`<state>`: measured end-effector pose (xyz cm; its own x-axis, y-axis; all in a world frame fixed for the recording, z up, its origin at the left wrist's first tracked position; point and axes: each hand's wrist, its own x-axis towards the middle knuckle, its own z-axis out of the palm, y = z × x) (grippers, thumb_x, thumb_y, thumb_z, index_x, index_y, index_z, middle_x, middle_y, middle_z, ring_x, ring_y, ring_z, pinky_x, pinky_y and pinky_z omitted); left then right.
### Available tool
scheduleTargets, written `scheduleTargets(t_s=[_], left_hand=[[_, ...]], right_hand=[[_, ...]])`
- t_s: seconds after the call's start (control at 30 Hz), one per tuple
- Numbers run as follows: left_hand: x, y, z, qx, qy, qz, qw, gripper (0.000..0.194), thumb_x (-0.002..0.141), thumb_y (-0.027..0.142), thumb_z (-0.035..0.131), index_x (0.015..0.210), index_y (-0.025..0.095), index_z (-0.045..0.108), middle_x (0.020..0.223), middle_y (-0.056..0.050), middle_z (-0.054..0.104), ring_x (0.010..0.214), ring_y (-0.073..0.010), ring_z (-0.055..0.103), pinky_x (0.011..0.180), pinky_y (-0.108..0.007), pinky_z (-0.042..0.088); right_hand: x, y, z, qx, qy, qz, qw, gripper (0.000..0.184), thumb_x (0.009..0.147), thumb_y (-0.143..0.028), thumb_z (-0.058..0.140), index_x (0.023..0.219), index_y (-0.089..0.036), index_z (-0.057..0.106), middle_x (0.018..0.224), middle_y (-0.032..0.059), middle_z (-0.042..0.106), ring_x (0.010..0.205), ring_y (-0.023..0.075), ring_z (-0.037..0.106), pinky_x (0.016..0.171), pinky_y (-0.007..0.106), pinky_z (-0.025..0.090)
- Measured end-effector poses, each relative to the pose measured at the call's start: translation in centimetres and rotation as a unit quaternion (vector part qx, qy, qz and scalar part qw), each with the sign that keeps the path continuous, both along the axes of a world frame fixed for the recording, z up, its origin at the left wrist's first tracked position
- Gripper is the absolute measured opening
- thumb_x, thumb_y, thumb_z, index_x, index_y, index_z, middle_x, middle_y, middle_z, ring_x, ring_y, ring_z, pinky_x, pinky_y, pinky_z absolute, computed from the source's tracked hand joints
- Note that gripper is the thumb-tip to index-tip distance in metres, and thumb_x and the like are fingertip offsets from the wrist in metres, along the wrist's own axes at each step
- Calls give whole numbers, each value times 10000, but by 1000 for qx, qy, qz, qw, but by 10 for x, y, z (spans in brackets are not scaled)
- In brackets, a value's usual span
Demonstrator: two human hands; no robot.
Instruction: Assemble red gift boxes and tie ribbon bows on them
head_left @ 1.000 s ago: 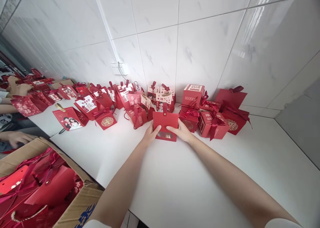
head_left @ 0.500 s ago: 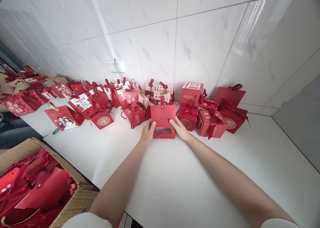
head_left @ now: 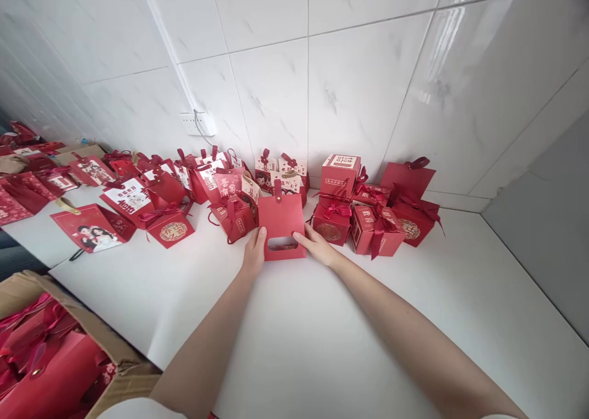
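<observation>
A red gift bag with a small window [head_left: 280, 222] stands upright on the white counter [head_left: 322, 333], in front of a row of red boxes. My left hand [head_left: 254, 256] grips its left lower edge, thumb on the front. Gripping the bag's right lower edge is my right hand [head_left: 316, 247], fingers against its side. A ribboned red box [head_left: 332, 221] sits just right of the bag, and another ribboned box [head_left: 237, 216] just left of it.
Many red gift boxes and bags [head_left: 151, 192] line the tiled wall [head_left: 350, 69] toward the left. More ribboned boxes [head_left: 396, 213] stand at the right. A cardboard carton of red bags [head_left: 50, 351] sits at the lower left. A wall socket [head_left: 197, 123] is above the row.
The bag has gone from tilted to upright on the counter, both hands still on its lower sides. The view has shifted right; other people's hands at far left have left the picture.
</observation>
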<state>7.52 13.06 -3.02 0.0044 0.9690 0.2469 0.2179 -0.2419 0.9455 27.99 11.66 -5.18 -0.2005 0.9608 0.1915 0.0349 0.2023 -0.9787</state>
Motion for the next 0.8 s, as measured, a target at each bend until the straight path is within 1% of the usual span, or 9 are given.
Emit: scheduleTargets(t_s=[0.13, 0.23, 0.33, 0.4, 0.5, 0.6, 0.7, 0.77, 0.8], left_hand=[[-1, 1, 0, 6, 24, -16, 1000, 562, 928, 633, 391, 1086, 151, 632, 1147, -112, 665, 1027, -237, 611, 927, -364, 465], [-2, 3, 1, 36, 73, 0, 997, 546, 947, 617, 358, 1034, 149, 627, 1076, -106, 676, 988, -239, 613, 872, -354, 468], [0, 2, 4, 76, 109, 13, 991, 532, 948, 611, 365, 1015, 148, 618, 967, -93, 685, 895, -235, 623, 781, -335, 469], [8, -3, 7, 120, 90, 5, 989, 527, 951, 600, 371, 1071, 146, 611, 995, -97, 686, 891, -232, 628, 769, -327, 472], [38, -21, 15, 176, 29, -29, 984, 527, 974, 564, 347, 1197, 150, 586, 1145, -121, 664, 1032, -244, 621, 848, -331, 480], [83, -47, 26, 152, 9, -104, 983, 506, 985, 535, 348, 1247, 168, 577, 1239, -127, 638, 1119, -251, 605, 911, -339, 483], [124, -72, 31, 121, 13, -213, 969, 485, 986, 493, 389, 1355, 203, 510, 1369, -118, 566, 1242, -246, 548, 1045, -358, 427], [139, -85, 27, 112, -4, -259, 959, 522, 986, 462, 410, 1449, 220, 396, 1451, -111, 496, 1319, -234, 491, 1103, -360, 386], [142, -90, 24, 104, -17, -271, 957, 550, 984, 455, 421, 1476, 222, 345, 1472, -112, 474, 1332, -230, 480, 1103, -360, 391]], right_hand=[[-2, -2, 2, 10, -30, -28, 999, 606, 878, -611, 593, 1347, -238, 504, 1283, 70, 628, 1212, 260, 574, 1071, 432, 424], [-4, -3, 5, 25, -55, -39, 997, 621, 900, -617, 553, 1376, -227, 473, 1276, 75, 630, 1194, 260, 587, 1065, 438, 427], [-4, -9, 15, 47, -55, -53, 996, 649, 931, -613, 496, 1435, -213, 413, 1345, 81, 585, 1247, 247, 552, 1093, 421, 403], [2, -22, 27, 83, -50, -67, 993, 655, 950, -598, 469, 1471, -212, 372, 1418, 78, 525, 1310, 232, 497, 1132, 401, 364], [21, -56, 47, 137, -50, -109, 983, 679, 965, -567, 473, 1530, -240, 282, 1511, 54, 421, 1395, 218, 397, 1186, 382, 292], [48, -96, 59, 118, -19, -215, 969, 665, 966, -570, 474, 1527, -260, 297, 1517, 39, 414, 1394, 227, 401, 1194, 395, 285], [71, -130, 57, 93, 33, -317, 943, 594, 979, -581, 437, 1480, -268, 381, 1482, 37, 462, 1377, 235, 423, 1176, 414, 317], [80, -145, 49, 93, 43, -343, 934, 557, 984, -584, 416, 1446, -273, 429, 1476, 35, 470, 1382, 236, 415, 1174, 418, 320], [82, -151, 44, 95, 44, -345, 933, 544, 986, -585, 407, 1428, -272, 451, 1475, 36, 470, 1382, 237, 412, 1172, 419, 321]])
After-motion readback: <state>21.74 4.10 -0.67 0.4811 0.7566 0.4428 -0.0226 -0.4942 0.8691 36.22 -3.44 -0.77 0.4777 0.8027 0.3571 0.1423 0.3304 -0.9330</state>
